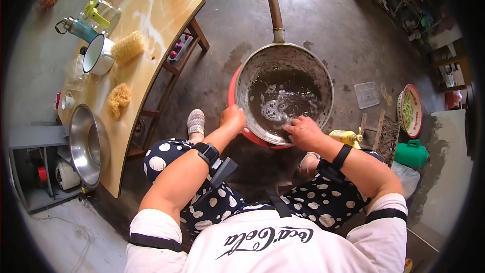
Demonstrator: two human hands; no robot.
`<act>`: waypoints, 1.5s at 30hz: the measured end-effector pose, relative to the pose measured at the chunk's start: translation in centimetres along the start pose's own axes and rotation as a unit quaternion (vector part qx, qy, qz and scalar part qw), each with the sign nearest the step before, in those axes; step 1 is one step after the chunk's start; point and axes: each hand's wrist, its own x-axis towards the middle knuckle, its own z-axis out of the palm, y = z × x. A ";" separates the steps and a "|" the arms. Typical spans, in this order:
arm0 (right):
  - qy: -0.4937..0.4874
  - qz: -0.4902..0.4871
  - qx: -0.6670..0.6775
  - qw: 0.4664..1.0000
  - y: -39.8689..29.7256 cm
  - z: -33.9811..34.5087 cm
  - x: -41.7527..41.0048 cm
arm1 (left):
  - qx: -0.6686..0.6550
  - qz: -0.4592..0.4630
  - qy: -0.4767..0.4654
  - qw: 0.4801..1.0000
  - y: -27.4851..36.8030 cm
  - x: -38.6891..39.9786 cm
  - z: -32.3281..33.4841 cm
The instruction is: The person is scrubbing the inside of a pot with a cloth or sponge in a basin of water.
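A large metal pot (pixel 245 72) with a long wooden handle pointing away from me rests in a red basin (pixel 231 87) before my knees. Dark, foamy water lies in the pot. My left hand (pixel 233 118) grips the near left rim of the pot, fingers closed over it. At the near right side, my right hand (pixel 303 132) reaches over the rim with its fingers at the water, on what looks like a small, shiny scrubber (pixel 286 118), mostly hidden by the fingers and foam. A yellow bottle (pixel 345 135) is just right of my right hand.
On the left, a marbled table (pixel 151 19) holds two loofahs (pixel 128 46), an enamel mug (pixel 98 55), bottles and a steel basin (pixel 89 146). To the right are a plastic lid (pixel 366 95), a small chair (pixel 386 134), a bowl of green vegetables (pixel 416 112) and a green container (pixel 411 154).
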 end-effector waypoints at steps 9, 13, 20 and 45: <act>0.164 -0.042 0.318 0.933 -5.0 0.9 5.8 | -0.068 -0.043 0.015 0.997 0.2 0.7 0.4; 0.071 -0.038 0.292 0.953 -3.6 0.5 3.3 | -0.065 -0.027 0.014 0.997 0.2 0.7 0.5; -0.023 -0.090 -0.011 0.996 1.6 -2.1 -2.0 | -0.084 -0.025 -0.003 0.996 0.6 -0.2 0.1; 0.045 0.031 0.146 0.988 -2.2 -0.8 -0.8 | -0.071 -0.012 0.022 0.997 1.1 0.3 0.1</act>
